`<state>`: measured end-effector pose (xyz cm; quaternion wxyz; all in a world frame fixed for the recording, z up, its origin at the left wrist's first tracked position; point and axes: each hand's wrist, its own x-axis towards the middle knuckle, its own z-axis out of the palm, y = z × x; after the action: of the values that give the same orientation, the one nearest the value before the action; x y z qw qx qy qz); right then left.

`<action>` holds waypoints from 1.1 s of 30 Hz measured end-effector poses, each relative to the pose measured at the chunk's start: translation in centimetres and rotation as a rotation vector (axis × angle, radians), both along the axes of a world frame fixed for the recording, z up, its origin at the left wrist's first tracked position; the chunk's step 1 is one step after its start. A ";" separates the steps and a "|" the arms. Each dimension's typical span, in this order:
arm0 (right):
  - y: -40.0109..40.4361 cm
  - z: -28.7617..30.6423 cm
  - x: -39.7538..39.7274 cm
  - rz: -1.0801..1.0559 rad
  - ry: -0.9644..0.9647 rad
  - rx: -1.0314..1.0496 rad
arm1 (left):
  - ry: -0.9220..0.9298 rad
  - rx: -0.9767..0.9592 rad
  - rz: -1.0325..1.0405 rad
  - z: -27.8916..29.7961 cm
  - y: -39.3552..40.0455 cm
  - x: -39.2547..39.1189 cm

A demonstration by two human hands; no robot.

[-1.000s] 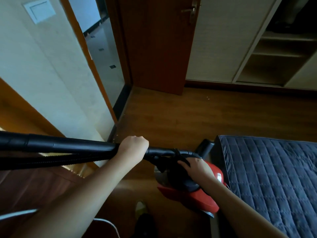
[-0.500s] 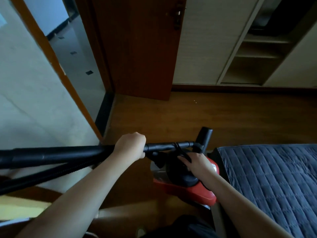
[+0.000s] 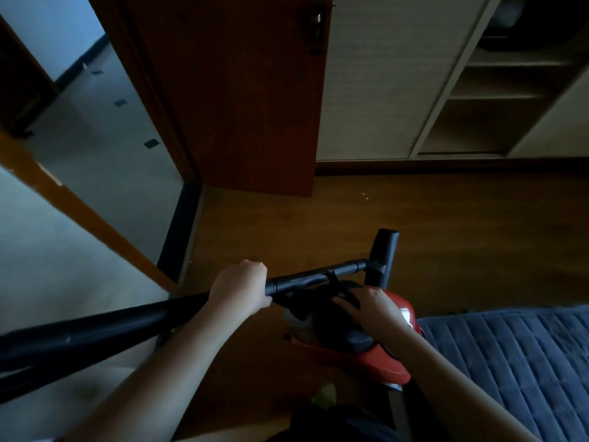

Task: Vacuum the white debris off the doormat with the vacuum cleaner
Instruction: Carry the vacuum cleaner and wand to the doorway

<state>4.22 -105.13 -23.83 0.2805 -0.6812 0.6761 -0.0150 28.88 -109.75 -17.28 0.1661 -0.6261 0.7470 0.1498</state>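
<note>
While the left hand [image 3: 239, 290] clenches the black wand [image 3: 134, 323] and the right hand [image 3: 374, 306] grasps the red vacuum [image 3: 387, 365] — carry it level, swinging the nozzle [image 3: 384, 255] toward the quilted mat [image 3: 516, 362] at four o'clock.

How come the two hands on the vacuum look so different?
The left hand is curled in a fist round the black tube; the right hand lies flatter on top of the red vacuum body. The left hand sits farther left, on the thin tube; the right rests on the round body. Both are bare and touch the vacuum.
</note>
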 end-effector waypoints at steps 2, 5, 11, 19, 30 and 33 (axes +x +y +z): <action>-3.1 -0.3 -1.6 0.029 0.008 -0.018 | -0.006 -0.033 -0.010 0.1 -3.0 -1.4; -6.7 0.5 -3.5 -0.010 -0.033 -0.038 | -0.030 -0.071 -0.047 0.5 -7.0 -3.2; -14.0 0.9 -7.1 -0.075 -0.012 -0.063 | 0.038 -0.051 -0.074 0.3 -15.9 -6.2; -24.3 0.8 -11.5 -0.223 -0.004 -0.091 | 0.151 -0.031 -0.181 -1.5 -30.1 -11.6; -31.5 1.9 -19.7 -0.556 0.049 -0.153 | 0.167 -0.082 -0.463 0.1 -43.6 -24.6; -32.2 1.3 -23.3 -0.659 0.069 -0.166 | 0.186 -0.055 -0.534 0.2 -45.9 -29.2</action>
<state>-19.10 -137.30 -22.55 0.1809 -0.4469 0.8653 -0.1368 -0.34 -155.61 -17.07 0.1134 -0.3947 0.9014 0.1375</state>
